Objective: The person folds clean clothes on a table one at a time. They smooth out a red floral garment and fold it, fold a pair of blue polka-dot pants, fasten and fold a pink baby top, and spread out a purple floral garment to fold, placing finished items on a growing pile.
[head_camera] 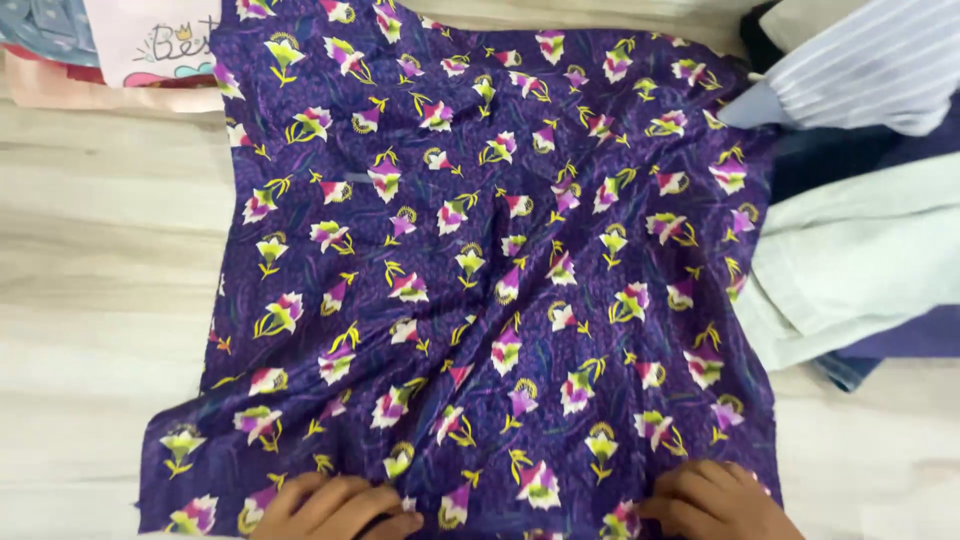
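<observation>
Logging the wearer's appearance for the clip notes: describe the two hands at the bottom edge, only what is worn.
Both the left hand and the right hand are bare: no gloves, no sleeves in view. No rings or bands show on the fingers. The wrists are cut off by the frame edge.

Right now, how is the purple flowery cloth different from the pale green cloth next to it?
The purple flowery cloth is dark and covered with pink, white and yellow flowers; the pale green cloth is light and plain. The purple cloth is spread wide across the wooden surface; the pale green one lies bunched at the right, partly over darker clothes. The left hand and right hand press the purple cloth's near edge; neither touches the green one. Both are soft fabric lying flat.
</observation>
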